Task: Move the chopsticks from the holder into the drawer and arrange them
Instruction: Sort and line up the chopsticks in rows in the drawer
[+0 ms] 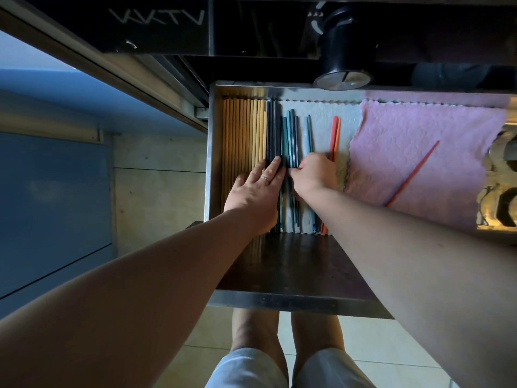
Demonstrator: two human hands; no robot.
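Note:
The open metal drawer (210, 152) holds rows of chopsticks lying front to back. Several bamboo chopsticks (243, 130) fill its left side, dark navy ones (273, 130) come after them, then teal ones (291, 135). A lone teal chopstick (309, 133) and an orange pair (335, 135) lie further right on a white cloth (324, 113). My left hand (257, 191) lies flat, its straight fingers pressing on the navy chopsticks. My right hand (314, 175) has its fingers curled and pinches the teal chopsticks. One orange chopstick (411, 175) lies slanted on a pink cloth (414, 152).
A black knob (342, 77) juts out above the drawer's back edge under a dark appliance. A shiny metal holder (500, 175) stands at the right edge. The drawer's dark front lip (293, 264) is below my arms. My legs and a tiled floor are beneath.

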